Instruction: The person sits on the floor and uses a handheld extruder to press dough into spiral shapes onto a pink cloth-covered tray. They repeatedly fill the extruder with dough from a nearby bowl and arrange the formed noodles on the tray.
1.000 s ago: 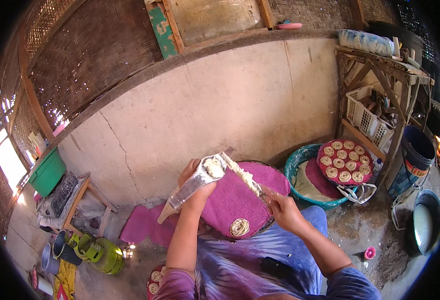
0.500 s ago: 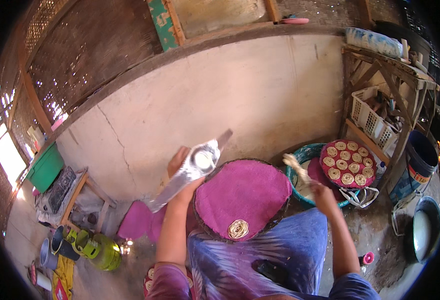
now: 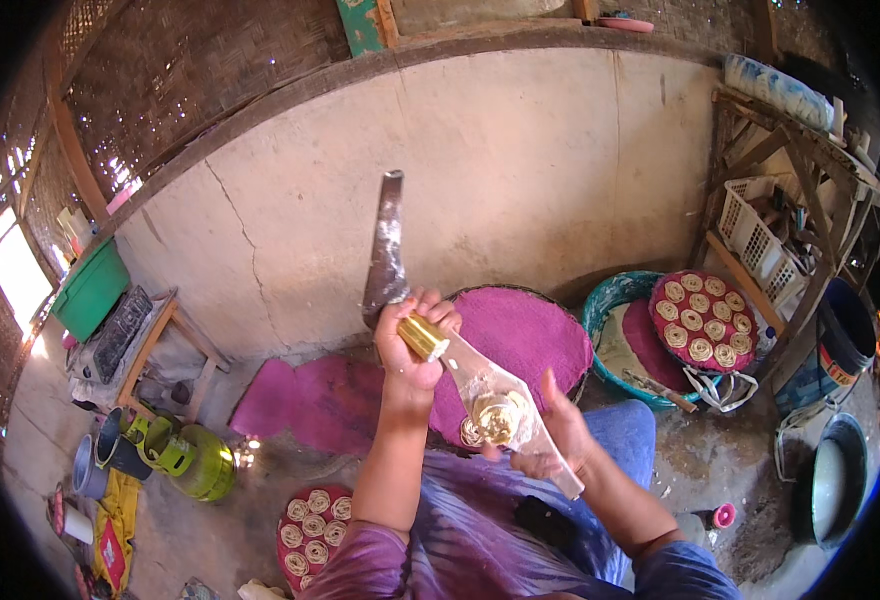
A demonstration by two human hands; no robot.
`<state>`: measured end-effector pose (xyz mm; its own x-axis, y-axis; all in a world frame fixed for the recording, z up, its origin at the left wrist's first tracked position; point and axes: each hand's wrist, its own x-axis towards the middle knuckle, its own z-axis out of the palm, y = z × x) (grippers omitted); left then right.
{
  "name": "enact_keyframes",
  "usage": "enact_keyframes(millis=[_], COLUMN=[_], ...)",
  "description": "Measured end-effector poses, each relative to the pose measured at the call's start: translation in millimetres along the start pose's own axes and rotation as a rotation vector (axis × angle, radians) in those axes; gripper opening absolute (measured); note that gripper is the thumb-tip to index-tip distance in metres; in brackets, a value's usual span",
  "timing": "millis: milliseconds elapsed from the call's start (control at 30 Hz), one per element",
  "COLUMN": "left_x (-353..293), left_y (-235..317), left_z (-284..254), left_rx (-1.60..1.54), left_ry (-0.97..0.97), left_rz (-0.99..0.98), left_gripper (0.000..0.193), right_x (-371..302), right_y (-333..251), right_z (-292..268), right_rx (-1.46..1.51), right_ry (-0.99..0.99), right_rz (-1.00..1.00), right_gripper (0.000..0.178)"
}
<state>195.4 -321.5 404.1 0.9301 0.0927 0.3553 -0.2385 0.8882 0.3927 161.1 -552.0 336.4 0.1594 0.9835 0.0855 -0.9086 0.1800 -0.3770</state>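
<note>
One pale paddle [image 3: 516, 408] with a round cup [image 3: 500, 402] and a lump of yellowish dough [image 3: 497, 424] showing in it: it hangs in the air over the near edge of the round magenta tray [image 3: 535, 325], slanting down to your right, hiding part of the coil [image 3: 470, 433] there. Your left grip [image 3: 415, 330] is clenched round the brass cylinder [image 3: 422, 337], with the dark lever [image 3: 388, 245] sticking up past your knuckles, toward the tray's far side. Your right grip [image 3: 557, 440] is at the paddle's lower end, thumb lifted off; can't tell if those fingers carry any weight. Handling, my guess: paddle stiff, moderate weight, heaviest at the cup; dough soft, tacky, easily dented. Brass looks smooth, probably slippery if greasy, so wrap it fully. White smears on the lever, likely slick too. Best hold on the paddle: the narrow ends either side of the cup, keeping fingertips off the dough. Coil looks thin-stranded and fragile; lift from underneath, don't pinch.
</note>
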Motion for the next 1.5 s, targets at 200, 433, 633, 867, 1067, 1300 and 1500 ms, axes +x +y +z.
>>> enact_keyframes(millis=[200,433,633,867,1067,1300,1500], left_x=[-42,-92,-96,-112,-112,-58,36], left_y=[19,6,11,-21,-31,-11,-50], left_z=[-37,-9,27,-3,-14,27,27], left_rx=[1.443,1.864,1.661,1.644,1.285,0.292,0.032], left_ry=[0.148,-0.385,-0.446,-0.769,-0.688,-0.391,-0.477], left_rz=[0.317,0.206,-0.086,-0.493,-0.618,-0.356,-0.296], left_gripper=[0.034,0.041,0.036,0.057,0.072,0.093,0.081], right_x=[-37,-47,-46,-50,-73,-118,-114], right_y=[13,-9,-19,5,-10,26,-8], right_z=[27,56,79,77,61,10,-5], right_rx=[-0.298,-1.440,-2.169,-2.235,-1.383,-0.388,-0.408], right_ry=[0.517,0.778,0.577,0.569,0.351,0.079,0.080], right_rz=[-0.418,-0.821,-0.819,-0.383,0.000,0.261,0.145], right_gripper=[0.074,0.069,0.081,0.096,0.111,0.155,0.151])
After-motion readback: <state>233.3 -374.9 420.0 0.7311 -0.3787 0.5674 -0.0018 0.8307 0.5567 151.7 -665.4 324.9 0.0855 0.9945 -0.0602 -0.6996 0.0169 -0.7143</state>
